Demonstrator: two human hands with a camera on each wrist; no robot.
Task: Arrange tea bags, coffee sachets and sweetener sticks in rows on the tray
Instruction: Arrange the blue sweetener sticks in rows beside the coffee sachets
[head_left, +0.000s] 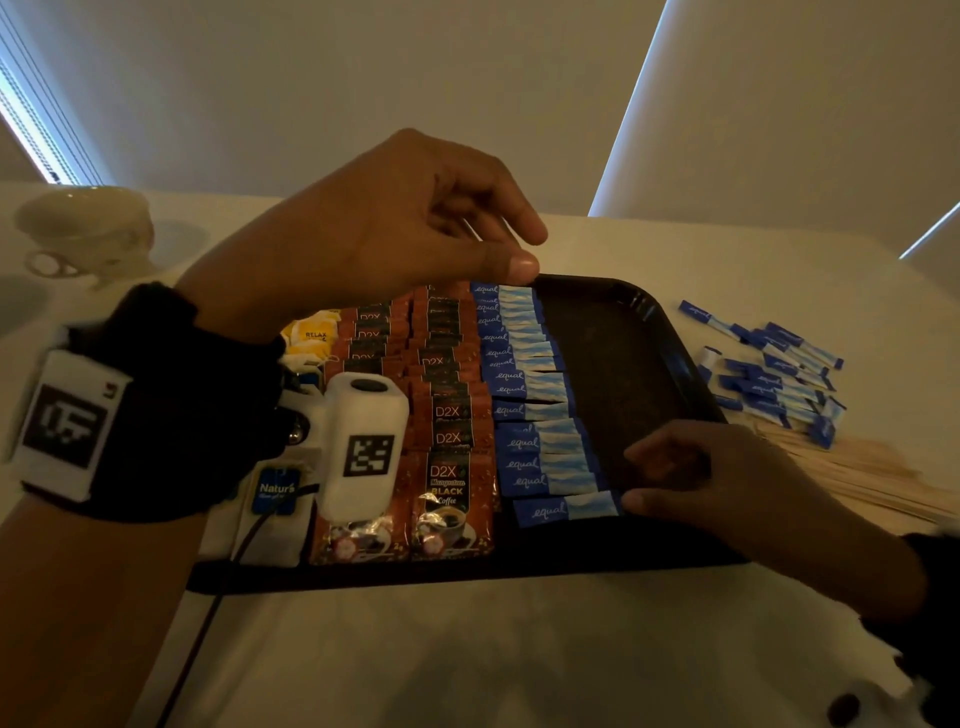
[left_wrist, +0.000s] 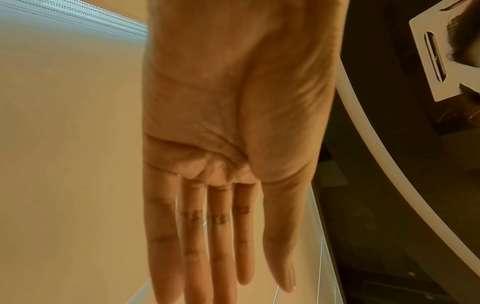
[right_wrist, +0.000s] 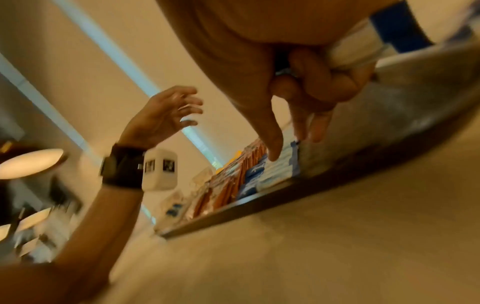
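Observation:
A black tray (head_left: 623, 353) holds tea bags (head_left: 278, 491) at the left, two columns of brown coffee sachets (head_left: 449, 436) and one column of blue sweetener sticks (head_left: 524, 384). My right hand (head_left: 636, 478) is at the near right of the tray, its thumb touching the end of the nearest stick (head_left: 566, 509). In the right wrist view that hand (right_wrist: 294, 146) curls its other fingers round more sweetener sticks (right_wrist: 358, 51). My left hand (head_left: 519, 254) hovers over the far end of the stick column. Its fingers are straight and hold nothing in the left wrist view (left_wrist: 266, 273).
A loose pile of sweetener sticks (head_left: 774, 374) lies on the white table right of the tray, with wooden stirrers (head_left: 872, 478) nearer me. A pale teacup (head_left: 83, 228) stands at the far left. The tray's right half is bare.

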